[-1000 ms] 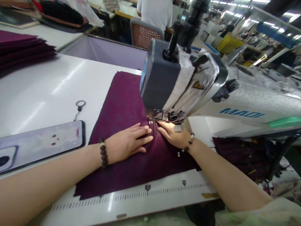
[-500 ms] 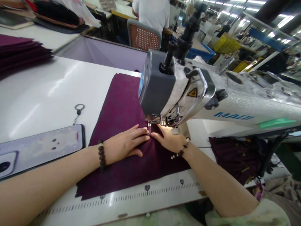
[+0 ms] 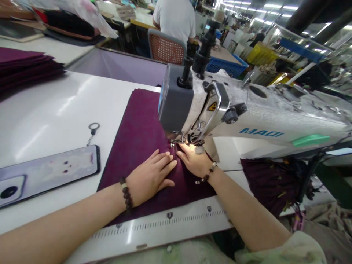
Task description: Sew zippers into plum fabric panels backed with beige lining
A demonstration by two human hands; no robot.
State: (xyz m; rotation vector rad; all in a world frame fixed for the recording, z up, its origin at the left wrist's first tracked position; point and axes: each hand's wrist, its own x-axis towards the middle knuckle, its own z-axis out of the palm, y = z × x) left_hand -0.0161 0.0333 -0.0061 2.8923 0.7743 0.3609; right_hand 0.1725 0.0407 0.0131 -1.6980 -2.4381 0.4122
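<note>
A dark purple fabric piece [image 3: 123, 135] lies under the head of a sewing machine [image 3: 178, 99], beside its presser foot [image 3: 172, 144]. My left hand [image 3: 151, 176] rests flat on the fabric, fingers stretched towards the foot and thumb apart. Just right of the foot, my right hand [image 3: 196, 159] lies on the fabric with thumb and forefinger extended. The machine head hides part of its other fingers. A small lamp lights the fabric between my hands.
Left of the fabric lie a phone [image 3: 52, 170] and its ring strap [image 3: 94, 128]. A purple fabric stack [image 3: 27, 69] sits at the far left. Gathered dark fabric [image 3: 264, 187] lies right of my right forearm. A ruler strip [image 3: 154, 222] runs along the front edge. A person [image 3: 174, 22] sits ahead.
My left hand has slid slightly right and towards me. My right hand stays beside the presser foot. The view has shifted a little, so the machine appears further left.
</note>
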